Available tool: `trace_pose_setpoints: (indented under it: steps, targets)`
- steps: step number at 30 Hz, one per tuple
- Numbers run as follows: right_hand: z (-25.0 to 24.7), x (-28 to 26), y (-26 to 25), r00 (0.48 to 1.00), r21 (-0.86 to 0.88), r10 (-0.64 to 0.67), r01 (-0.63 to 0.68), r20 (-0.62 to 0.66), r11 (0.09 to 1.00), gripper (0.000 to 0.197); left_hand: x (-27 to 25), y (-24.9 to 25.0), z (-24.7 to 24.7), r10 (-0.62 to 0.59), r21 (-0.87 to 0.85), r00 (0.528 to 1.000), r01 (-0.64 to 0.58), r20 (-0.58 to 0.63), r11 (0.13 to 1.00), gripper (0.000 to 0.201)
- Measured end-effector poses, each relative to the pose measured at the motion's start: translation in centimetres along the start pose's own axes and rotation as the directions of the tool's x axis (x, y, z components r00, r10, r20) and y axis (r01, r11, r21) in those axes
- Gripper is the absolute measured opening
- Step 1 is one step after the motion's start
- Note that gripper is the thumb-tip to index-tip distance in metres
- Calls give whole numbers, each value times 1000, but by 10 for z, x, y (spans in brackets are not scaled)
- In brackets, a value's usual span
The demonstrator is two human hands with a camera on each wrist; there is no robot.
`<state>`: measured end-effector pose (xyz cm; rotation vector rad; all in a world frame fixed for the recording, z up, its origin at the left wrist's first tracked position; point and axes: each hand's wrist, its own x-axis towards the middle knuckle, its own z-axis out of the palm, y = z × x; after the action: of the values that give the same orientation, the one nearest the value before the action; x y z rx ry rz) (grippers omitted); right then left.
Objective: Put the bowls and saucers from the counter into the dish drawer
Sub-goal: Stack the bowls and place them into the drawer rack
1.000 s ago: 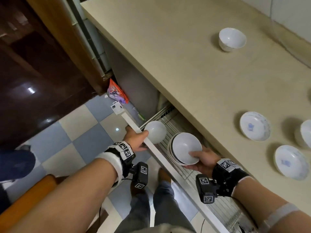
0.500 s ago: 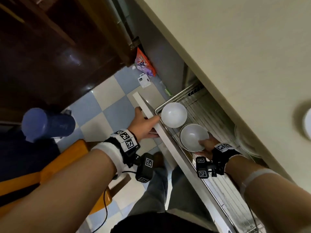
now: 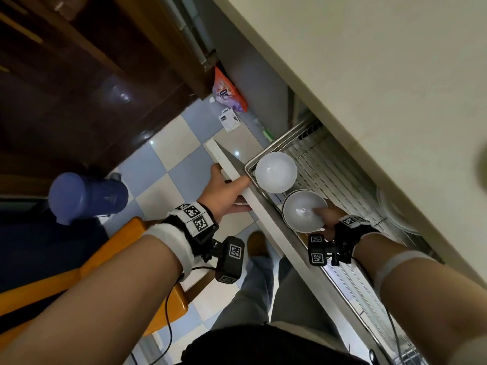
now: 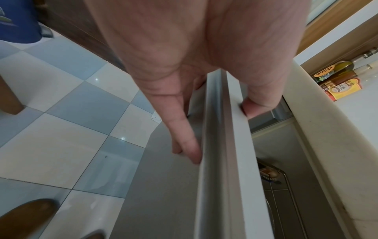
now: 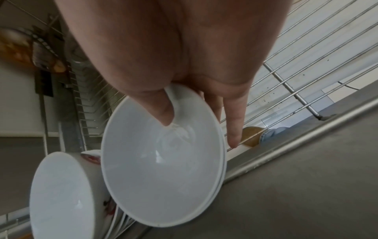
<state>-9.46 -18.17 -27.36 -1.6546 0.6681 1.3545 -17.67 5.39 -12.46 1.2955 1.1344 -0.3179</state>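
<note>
Right hand (image 3: 328, 219) pinches stacked bowls (image 3: 303, 210) over the rack; left hand (image 3: 224, 191) grips drawer front (image 3: 263, 219).

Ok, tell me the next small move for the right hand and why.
Probably lower the bowls onto the wire rack beside the other bowl, then let go: the right hand pinches their rim above the rack while the left hand grips the drawer front.

The left hand (image 3: 224, 192) is clamped on the drawer front (image 3: 259, 206), thumb on the inner face and fingers down the outer. The right hand (image 3: 328, 219) is closed on a white bowl (image 3: 300, 213), thumb inside the rim and fingers behind. Both forearms are extended forward and down.
</note>
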Motion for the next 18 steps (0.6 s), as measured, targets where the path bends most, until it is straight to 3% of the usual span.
trace_pose_setpoints:
  steps: [2,6,10,12,15,18]
  targets:
    - [1,-1,-2,1000,-8,10,-10,-13,1000,39,-1,0,0,-7,-9,1000,7,0,1000,61]
    - [3,-9,-2,999,38,42,-42,1,998,44,-4,2,1,-24,-26,1000,24,11,999,57]
    - [-3,-35,-8,997,67,34,-29,-69,997,30,-7,4,0,-53,-60,998,56,43,997,64]
    - [-6,-57,-15,989,19,11,-9,-146,1000,41,-5,6,-1,-69,-54,996,73,62,996,69]
    - [-7,-97,-21,982,-2,-43,43,-181,999,54,-5,14,-3,-92,95,994,86,59,992,61]
    - [-4,-142,-23,972,168,-117,153,-205,974,39,-4,23,-11,-46,311,999,38,16,950,79]
